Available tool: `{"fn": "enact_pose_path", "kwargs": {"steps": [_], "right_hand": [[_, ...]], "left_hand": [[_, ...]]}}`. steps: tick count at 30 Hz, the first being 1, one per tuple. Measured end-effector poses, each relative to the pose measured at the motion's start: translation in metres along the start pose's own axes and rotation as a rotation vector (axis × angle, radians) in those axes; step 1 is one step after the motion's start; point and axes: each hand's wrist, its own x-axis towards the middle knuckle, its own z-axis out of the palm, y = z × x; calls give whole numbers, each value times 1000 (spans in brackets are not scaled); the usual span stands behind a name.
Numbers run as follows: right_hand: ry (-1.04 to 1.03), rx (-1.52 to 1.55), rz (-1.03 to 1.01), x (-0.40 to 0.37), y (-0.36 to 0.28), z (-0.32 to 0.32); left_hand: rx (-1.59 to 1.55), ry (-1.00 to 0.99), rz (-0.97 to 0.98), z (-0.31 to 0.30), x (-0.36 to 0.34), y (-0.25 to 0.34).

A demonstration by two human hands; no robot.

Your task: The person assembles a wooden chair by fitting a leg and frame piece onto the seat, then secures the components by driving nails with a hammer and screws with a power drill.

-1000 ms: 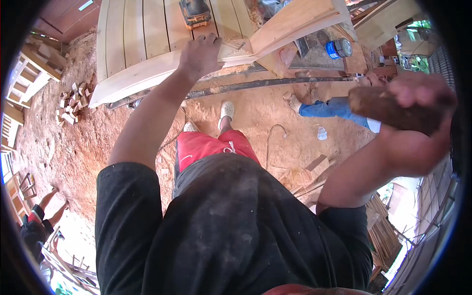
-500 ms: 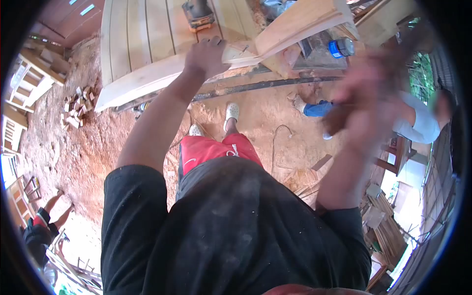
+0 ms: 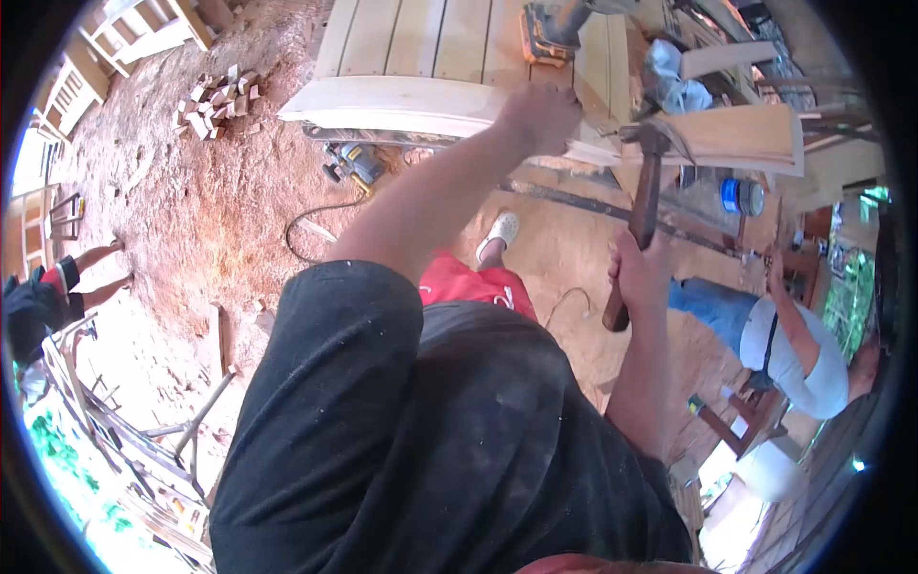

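My right hand [image 3: 639,268] is closed round the wooden handle of a claw hammer [image 3: 647,196]. The hammer's head overlaps the corner where a slatted wooden panel [image 3: 411,91] meets a pale wooden board [image 3: 727,137]. My left hand [image 3: 543,120] lies on the panel's near edge, its fingers curled over the edge piece, just left of that corner. On the slats right behind it stands a cordless power tool [image 3: 549,38] with an orange and black base.
Below the panel's left end, a corded power tool [image 3: 354,167] lies on the dirt floor. A pile of wood offcuts [image 3: 216,100] is farther left. A blue-labelled can [image 3: 741,196] stands at right, near a person in a light shirt [image 3: 803,359]. Another person [image 3: 43,306] is far left.
The hammer, blurred and raised at the right before, has come down to the panel's corner. My left hand stays on the panel edge. The view has shifted, showing the corded tool more fully.
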Motion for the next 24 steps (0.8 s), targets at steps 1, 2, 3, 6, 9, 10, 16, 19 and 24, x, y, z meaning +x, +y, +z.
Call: {"fn": "enact_pose_path", "kwargs": {"steps": [1,2,3,6,9,10,16,19,24], "right_hand": [[37,-36,-23,-3,2,-3],[70,-77,-40,-7,7,-11],[106,-107,-78,-6,6,-14],[67,6,-219,-19,1,-19],[8,-13,-226,-34,5,-12],[-23,-30,-173,-39,11,-8],[-155,-258,-61,-64,50,14],[-144,-515,-194,-57,45,15],[-24,-744,-581,-32,-25,48]], "left_hand": [[-13,15,6,5,-1,0],[-32,25,9,11,-6,4],[-14,2,5,13,-5,3],[20,-40,-1,14,-2,5],[34,-36,6,22,0,4],[56,-26,14,29,2,7],[-56,267,-149,28,-49,4],[-302,299,-306,22,-115,4],[-835,-196,-821,55,-249,-1]]}}
